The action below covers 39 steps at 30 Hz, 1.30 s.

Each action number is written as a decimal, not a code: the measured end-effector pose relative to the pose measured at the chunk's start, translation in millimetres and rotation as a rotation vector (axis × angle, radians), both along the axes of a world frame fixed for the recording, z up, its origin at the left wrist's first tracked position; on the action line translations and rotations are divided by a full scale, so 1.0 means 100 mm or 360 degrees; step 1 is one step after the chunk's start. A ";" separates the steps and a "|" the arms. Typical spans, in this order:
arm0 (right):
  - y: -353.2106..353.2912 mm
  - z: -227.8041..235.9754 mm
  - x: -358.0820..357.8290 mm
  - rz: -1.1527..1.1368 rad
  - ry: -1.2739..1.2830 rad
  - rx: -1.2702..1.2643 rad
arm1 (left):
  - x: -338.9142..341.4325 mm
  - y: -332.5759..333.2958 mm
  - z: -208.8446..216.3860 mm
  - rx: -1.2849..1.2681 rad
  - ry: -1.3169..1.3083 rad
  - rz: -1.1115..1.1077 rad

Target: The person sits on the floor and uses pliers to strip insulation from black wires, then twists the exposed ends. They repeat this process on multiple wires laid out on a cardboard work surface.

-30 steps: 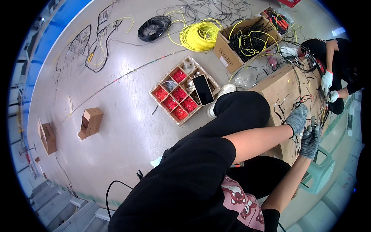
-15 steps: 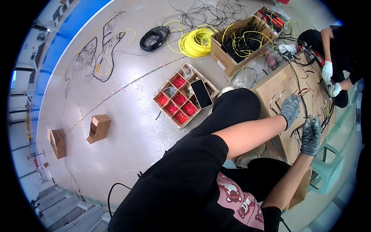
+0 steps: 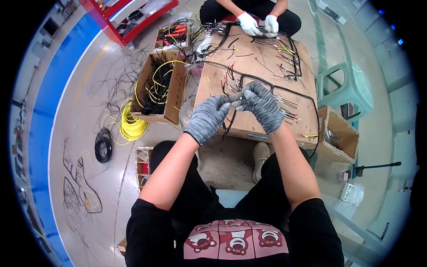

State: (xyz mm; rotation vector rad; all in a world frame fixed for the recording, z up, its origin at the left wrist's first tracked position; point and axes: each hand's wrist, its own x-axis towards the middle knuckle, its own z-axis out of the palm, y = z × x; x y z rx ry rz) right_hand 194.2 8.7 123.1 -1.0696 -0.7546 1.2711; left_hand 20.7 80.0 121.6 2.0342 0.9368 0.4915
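Observation:
Both my hands wear grey knitted gloves and meet over the near part of a wooden worktop. My left hand (image 3: 207,116) is closed, its fingertips pinching a thin black wire (image 3: 227,93) of a wiring harness. Touching it, my right hand (image 3: 263,107) pinches at the same spot, and the exact wire end is hidden between the fingers. The black harness (image 3: 299,92) lies branched across the wooden worktop (image 3: 209,89). Its loose ends carry red, white and black tips. Short wires with pale and red ends (image 3: 287,106) fan out beside my right hand.
Across the worktop a person's white-gloved hands (image 3: 260,26) handle wires. To the left stand a cardboard box (image 3: 175,95) of black cables, a yellow cable coil (image 3: 133,127) and a black coil (image 3: 103,146). A green stool (image 3: 344,89) and an open carton (image 3: 340,133) are on the right.
My view has swung right to face the worktop squarely. My hands, apart before, have come together at the fingertips around the wire. The divided tray with red parts is now mostly hidden behind my leg.

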 end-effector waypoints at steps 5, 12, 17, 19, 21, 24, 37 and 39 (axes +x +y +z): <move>-0.10 0.06 -0.02 -0.0175 -0.0230 0.0049 | 0.07 0.02 0.00 -0.0234 -0.0190 -0.0159; -0.06 0.01 -0.01 -0.0356 -0.0213 -0.0007 | 0.14 -0.04 -0.03 -0.0385 -0.0367 -0.0113; -0.04 -0.02 -0.05 -0.0395 -0.0216 0.0000 | 0.18 -0.06 -0.04 -0.0373 -0.0361 -0.0058; -0.04 -0.05 -0.06 -0.0429 -0.0160 0.0012 | 0.18 -0.06 -0.05 -0.0393 -0.0372 -0.0058; -0.04 -0.04 -0.06 -0.0452 -0.0132 0.0034 | 0.18 -0.06 -0.05 -0.0405 -0.0401 -0.0047; -0.05 -0.02 -0.08 -0.0458 -0.0112 0.0044 | 0.18 -0.07 -0.07 -0.0405 -0.0433 -0.0026; -0.06 -0.03 -0.08 -0.0441 -0.0169 0.0011 | 0.22 -0.10 -0.11 -0.0280 -0.0379 0.0032; -0.06 -0.01 -0.08 -0.0440 -0.0179 0.0005 | 0.22 -0.10 -0.11 -0.0262 -0.0366 0.0038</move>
